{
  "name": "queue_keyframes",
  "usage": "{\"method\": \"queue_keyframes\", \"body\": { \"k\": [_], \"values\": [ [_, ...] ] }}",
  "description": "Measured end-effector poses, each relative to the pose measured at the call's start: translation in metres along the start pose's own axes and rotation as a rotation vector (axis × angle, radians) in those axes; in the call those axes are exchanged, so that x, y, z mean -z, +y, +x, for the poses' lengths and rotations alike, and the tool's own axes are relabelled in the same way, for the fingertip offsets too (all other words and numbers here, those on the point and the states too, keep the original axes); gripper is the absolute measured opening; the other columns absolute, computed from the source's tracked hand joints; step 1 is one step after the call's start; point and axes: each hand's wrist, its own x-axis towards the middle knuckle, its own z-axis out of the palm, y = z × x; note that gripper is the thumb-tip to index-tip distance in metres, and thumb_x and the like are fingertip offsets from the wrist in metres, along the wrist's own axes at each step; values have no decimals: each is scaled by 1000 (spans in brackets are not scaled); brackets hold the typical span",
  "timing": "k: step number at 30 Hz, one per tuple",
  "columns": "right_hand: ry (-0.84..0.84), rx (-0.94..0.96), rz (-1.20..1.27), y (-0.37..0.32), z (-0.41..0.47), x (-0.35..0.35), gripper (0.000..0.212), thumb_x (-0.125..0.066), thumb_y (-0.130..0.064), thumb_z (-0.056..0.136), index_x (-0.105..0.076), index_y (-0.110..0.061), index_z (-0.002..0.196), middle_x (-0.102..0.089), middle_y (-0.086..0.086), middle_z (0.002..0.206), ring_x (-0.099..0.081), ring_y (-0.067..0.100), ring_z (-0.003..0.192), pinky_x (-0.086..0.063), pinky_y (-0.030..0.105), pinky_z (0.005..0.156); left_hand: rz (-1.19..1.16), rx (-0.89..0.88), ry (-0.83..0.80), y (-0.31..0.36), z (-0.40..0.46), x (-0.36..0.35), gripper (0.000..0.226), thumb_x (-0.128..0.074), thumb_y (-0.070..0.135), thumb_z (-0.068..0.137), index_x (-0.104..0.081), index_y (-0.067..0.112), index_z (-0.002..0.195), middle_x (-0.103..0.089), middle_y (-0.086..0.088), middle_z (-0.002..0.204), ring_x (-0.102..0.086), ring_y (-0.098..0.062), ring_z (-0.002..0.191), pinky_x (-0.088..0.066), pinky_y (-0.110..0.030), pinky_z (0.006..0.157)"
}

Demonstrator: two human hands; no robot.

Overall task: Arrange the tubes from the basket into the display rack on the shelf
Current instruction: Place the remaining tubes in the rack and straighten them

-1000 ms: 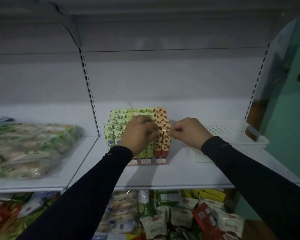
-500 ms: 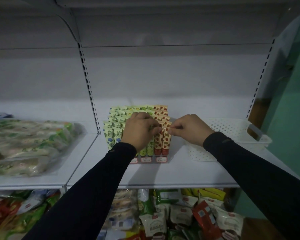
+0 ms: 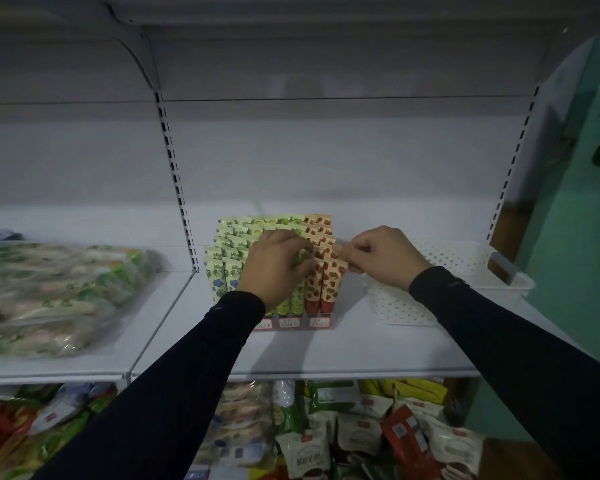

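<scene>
A clear display rack (image 3: pixel 293 323) stands on the white shelf (image 3: pixel 326 351), filled with rows of upright tubes: green ones (image 3: pixel 222 271) at left and middle, red strawberry-print ones (image 3: pixel 329 282) at right. My left hand (image 3: pixel 274 265) lies over the middle rows, fingers curled round the top of a green tube. My right hand (image 3: pixel 381 258) pinches the top edge of a red tube in the right column. The white perforated basket (image 3: pixel 465 268) sits just right of the rack; its inside is hidden.
A large clear bag of green packets (image 3: pixel 56 296) lies on the left shelf section. Snack bags (image 3: pixel 361 434) crowd the shelf below. A slotted upright (image 3: pixel 177 188) divides the shelf sections. A green wall (image 3: pixel 589 237) is at the right.
Both hands stay at the tube tops in the rack; the left hand has shifted slightly over the green tubes. The view has moved a little.
</scene>
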Motion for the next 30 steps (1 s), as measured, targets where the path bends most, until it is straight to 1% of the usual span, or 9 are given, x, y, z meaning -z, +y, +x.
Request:
{"method": "queue_keyframes", "body": {
  "k": [2,4,6,8,13,16,22,26,30],
  "values": [
    [43,-12,9,1,5,4,51,-60,-48,91,-67,-3,67,-68,2,66,-57,-2,53,-41,11,54,-20,8,-3,0,-1,4,32,-63,39,92,-68,20,117,-63,-1,121,-50,-21,115,-39,-36,98],
    [40,-22,-26,1,11,4,41,-62,-47,90,-71,-12,71,-68,-4,68,-59,-1,59,-43,15,58,23,-7,0,-3,-1,8,36,-61,40,93,-66,18,121,-62,-2,124,-49,-23,119,-37,-35,100],
    [-17,-42,-19,-1,17,3,32,-65,-45,88,-76,-16,81,-69,-10,75,-62,-1,68,-47,16,61,63,-14,-36,-6,0,12,41,-55,42,95,-63,18,127,-58,-6,133,-45,-26,125,-33,-37,105],
    [-87,-44,-15,-2,23,0,29,-68,-41,87,-77,-13,85,-68,-14,75,-61,-4,66,-44,12,56,117,-15,-124,-9,0,14,51,-43,52,94,-56,24,135,-48,-5,146,-36,-27,135,-26,-42,112],
    [-158,-19,-81,3,33,-3,22,-70,-32,88,-77,-12,86,-73,-3,89,-64,4,77,-45,14,62,207,-31,-270,-10,-1,14,64,-22,63,89,-40,38,145,-31,0,157,-19,-26,145,-13,-46,117],
    [-163,-28,-75,4,35,-4,21,-70,-31,88,-77,-11,83,-73,-1,87,-64,6,75,-38,6,52,252,-47,-284,-11,-1,11,67,-18,65,88,-37,39,146,-31,2,157,-19,-25,145,-13,-47,119],
    [-185,-12,-89,6,35,-3,25,-69,-30,89,-68,-23,65,-60,-18,66,-54,-11,57,-34,5,50,259,-48,-280,-12,0,10,64,-24,63,88,-39,38,145,-32,2,156,-21,-25,144,-15,-48,118],
    [-201,13,-109,6,35,-3,18,-67,-31,90,-71,-23,75,-59,-24,74,-54,-10,68,-33,8,58,262,-52,-268,-12,0,9,58,-34,59,92,-41,36,145,-34,1,155,-23,-26,142,-15,-46,117],
    [-225,34,-133,7,36,-1,29,-66,-30,91,-62,-29,63,-52,-25,64,-51,-20,60,-32,7,55,247,-52,-241,-11,-1,9,52,-46,51,95,-42,34,144,-34,1,154,-23,-25,142,-13,-45,117]
  ]
}}
